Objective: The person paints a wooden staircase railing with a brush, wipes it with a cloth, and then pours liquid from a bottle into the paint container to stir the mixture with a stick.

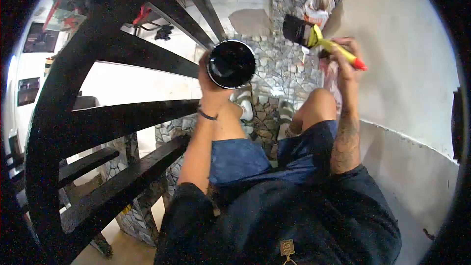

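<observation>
My left hand (pixel 211 78) is wrapped round a round can of black paint (pixel 231 65), whose open top faces up toward me. Dark, glossy liquid shows inside the rim. In my right hand (pixel 345 56) is a paintbrush (pixel 338 51) with a yellow handle and a red end. Its wide dark bristles point to the upper left, apart from the can. Left of the can stands the black railing (pixel 142 49), with thick slanted bars and a broad curved rail.
A pale wall (pixel 402 64) rises close on my right. Stone-patterned steps (pixel 279 68) lead down ahead of my feet. A white plastic bag (pixel 319 7) lies further down by the wall. Through the railing, a lower floor with furniture shows.
</observation>
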Motion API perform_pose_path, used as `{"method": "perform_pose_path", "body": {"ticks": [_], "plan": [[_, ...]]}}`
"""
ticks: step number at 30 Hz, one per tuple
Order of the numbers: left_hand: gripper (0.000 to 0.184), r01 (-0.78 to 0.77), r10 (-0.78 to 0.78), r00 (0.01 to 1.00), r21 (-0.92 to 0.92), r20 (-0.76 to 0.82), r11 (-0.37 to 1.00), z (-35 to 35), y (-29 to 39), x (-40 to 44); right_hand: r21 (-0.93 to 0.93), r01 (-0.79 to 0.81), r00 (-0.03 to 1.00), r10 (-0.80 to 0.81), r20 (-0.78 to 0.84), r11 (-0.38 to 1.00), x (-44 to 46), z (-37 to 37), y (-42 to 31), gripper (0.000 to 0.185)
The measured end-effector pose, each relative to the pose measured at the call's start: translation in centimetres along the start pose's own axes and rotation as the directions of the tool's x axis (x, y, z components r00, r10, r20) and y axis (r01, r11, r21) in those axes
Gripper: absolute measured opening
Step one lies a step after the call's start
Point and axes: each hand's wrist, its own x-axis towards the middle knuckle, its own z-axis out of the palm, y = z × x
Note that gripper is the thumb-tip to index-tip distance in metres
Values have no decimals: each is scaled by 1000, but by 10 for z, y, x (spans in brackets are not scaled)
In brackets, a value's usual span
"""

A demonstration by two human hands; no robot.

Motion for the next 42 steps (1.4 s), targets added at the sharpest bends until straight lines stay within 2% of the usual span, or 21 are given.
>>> {"method": "perform_pose_path", "body": {"ticks": [1, 2, 3, 5, 6, 8, 9, 13, 17, 19, 22, 25, 28, 29, 30, 31, 33, 36, 39, 40, 42], "plan": [[87, -12, 11, 1000, 74, 15, 997, -9, -12, 0, 77, -44, 998, 47, -37, 996, -1, -8, -20, 24], [87, -25, 21, 999, 148, 30, 989, -18, -23, 0, 96, 28, 999, -25, -30, 995, -2, -17, -34, 25], [87, 6, -10, 999, 116, 31, 993, -21, -28, 0, 149, 15, 1000, -13, -13, 989, -10, -19, -58, 25], [87, -48, 37, 998, 209, 56, 977, -20, -25, -3, 112, 138, 973, -156, 173, 984, -23, -30, -78, 30], [87, -132, 108, 990, 324, 92, 937, -15, -14, -3, 78, 222, 946, -234, 226, 972, -29, -26, -86, 26], [88, -220, 181, 973, 351, 140, 910, -2, 1, -3, 88, 363, 876, -372, 305, 927, -36, -5, -98, 17], [88, -263, 217, 962, 362, 164, 894, 4, 7, -3, -32, 408, 823, -353, 446, 912, -34, -2, -108, 14], [88, -354, 289, 928, 313, 235, 881, 23, 23, -2, -101, 480, 735, -337, 588, 871, -42, 19, -93, 15], [90, -300, 235, 930, 217, 281, 929, 36, 32, -6, -193, 447, 731, -233, 641, 873, -46, 39, -72, 17], [92, -362, 278, 915, 286, 293, 887, 38, 27, -4, -288, 499, 688, -171, 706, 818, -41, 48, -64, 21], [92, -336, 244, 925, 327, 291, 883, 36, 20, -3, -359, 478, 724, -128, 677, 802, -39, 67, -43, 24], [92, -347, 274, 917, 241, 291, 906, 40, 31, -1, -326, 417, 776, -146, 614, 849, -38, 66, -44, 21], [91, -397, 324, 906, 281, 274, 874, 34, 23, 2, -122, 10, 944, 31, 327, 992, -45, 57, -51, 20], [90, -244, 212, 951, 122, 226, 962, 38, 24, 0, -42, -138, 961, 144, 236, 990, -48, 53, -54, 22], [89, -281, 239, 942, 161, 236, 946, 38, 26, 0, 27, -296, 939, 286, 189, 955, -49, 51, -57, 24], [88, -316, 263, 931, 196, 252, 929, 39, 28, 0, 133, -346, 932, 325, 159, 929, -50, 51, -54, 24], [87, -333, 277, 929, 226, 246, 915, 39, 19, 0, 194, -335, 941, 318, 113, 922, -52, 54, -46, 22], [85, -367, 305, 923, 297, 236, 881, 41, 14, 2, 426, -419, 905, 408, 123, 802, -53, 56, -51, 26], [80, -305, 265, 948, 270, 175, 913, 39, 8, 2, 440, -439, 888, 452, 82, 783, -58, 46, -60, 26], [80, -313, 280, 946, 231, 164, 921, 38, 3, 0, 465, -432, 863, 503, -34, 773, -60, 52, -66, 25], [78, -313, 287, 947, 222, 142, 923, 36, -1, -1, 332, -458, 879, 475, 32, 825, -61, 47, -62, 25]]}}
